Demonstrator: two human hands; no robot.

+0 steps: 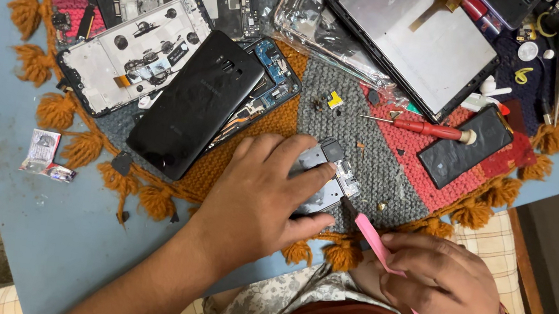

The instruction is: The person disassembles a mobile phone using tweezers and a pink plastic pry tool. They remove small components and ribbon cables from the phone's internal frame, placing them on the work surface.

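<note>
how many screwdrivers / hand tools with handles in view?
2. A red-handled screwdriver lies on the knitted mat; a pink tool is in the right hand. More may hide in the clutter at top right.

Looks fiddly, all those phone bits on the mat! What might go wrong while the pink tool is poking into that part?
1. The pink tool in the right hand might slip and scratch the small phone frame that the left hand pins down.
2. Tiny loose parts lie on the knitted mat; a nudge may lose them in the weave.
3. The red screwdriver lies close by and may roll if bumped.
</note>
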